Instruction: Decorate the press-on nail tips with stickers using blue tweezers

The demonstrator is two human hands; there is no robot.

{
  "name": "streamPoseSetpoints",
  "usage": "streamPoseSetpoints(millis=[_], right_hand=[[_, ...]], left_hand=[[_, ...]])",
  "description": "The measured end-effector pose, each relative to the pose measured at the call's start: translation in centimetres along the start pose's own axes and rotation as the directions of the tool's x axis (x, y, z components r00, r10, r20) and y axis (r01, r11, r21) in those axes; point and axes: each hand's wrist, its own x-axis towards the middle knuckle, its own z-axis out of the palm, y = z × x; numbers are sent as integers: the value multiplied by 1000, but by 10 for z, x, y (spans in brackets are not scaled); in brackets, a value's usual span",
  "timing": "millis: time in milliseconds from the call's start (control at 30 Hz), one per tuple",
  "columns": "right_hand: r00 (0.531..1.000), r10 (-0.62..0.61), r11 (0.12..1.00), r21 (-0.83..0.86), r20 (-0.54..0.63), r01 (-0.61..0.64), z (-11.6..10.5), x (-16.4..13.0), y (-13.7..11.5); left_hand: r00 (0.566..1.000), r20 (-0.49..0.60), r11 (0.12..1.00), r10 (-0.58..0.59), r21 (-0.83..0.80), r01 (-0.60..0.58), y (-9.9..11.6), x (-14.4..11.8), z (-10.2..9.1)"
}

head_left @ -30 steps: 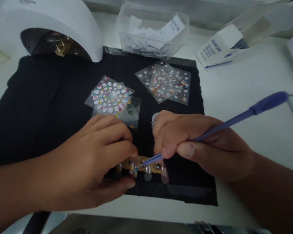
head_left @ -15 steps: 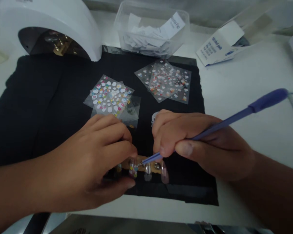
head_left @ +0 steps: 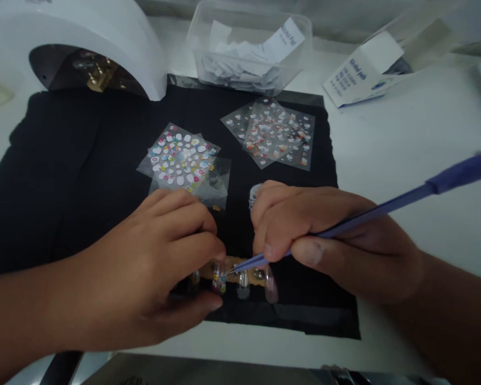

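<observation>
My left hand (head_left: 164, 262) is curled over the left part of a wooden nail-tip stand (head_left: 252, 274), thumb below and fingers above, covering that end. Between thumb and index finger shows a false nail (head_left: 219, 278) with small colourful stickers. To its right on the stand are a clear false nail (head_left: 243, 285) and a pinkish one (head_left: 271, 286). My right hand (head_left: 308, 230) is closed in a pen grip on a blue dotting pen (head_left: 388, 207). The pen's thin metal tip meets the stickered nail's right edge; whether it presses there is too small to tell.
Clear sticker sheets (head_left: 180, 155) lie left of centre on the black cloth (head_left: 116, 155), and more sticker sheets (head_left: 276, 133) lie further back. Behind stand a white nail lamp (head_left: 144, 53), a plastic tub (head_left: 250, 80) of alcohol pads and an alcohol pad box (head_left: 356, 75).
The dotting pen's handle end has swung to the right and slightly down, with my right hand shifting a little rightward. The tip remains at the stickered nail; my left hand stays put.
</observation>
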Motion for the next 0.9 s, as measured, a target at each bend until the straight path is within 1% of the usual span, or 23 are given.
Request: streamPoseSetpoints(millis=[200,400,600,733,900], right_hand=[[999,-21,999,-24,25,22,-2,0,0],[999,-34,999,-8,-9,34,-2,-1,1],[1000,16,1000,17,17,-17,-2,-2,1],[1000,-25,1000,-6,17,25,-2,-1,1],[999,-31,998,-60,30,32,-3,-1,-1]], left_hand=[[1000,1,1000,-4,-9,4,1,-1,0],[1000,10,1000,-10,-1,10,0,-2,0],[1000,15,1000,-7,3,7,0,-2,-1],[1000,10,1000,-5,5,5,0,-2,-1],[1000,15,1000,-9,8,9,0,-1,-1]])
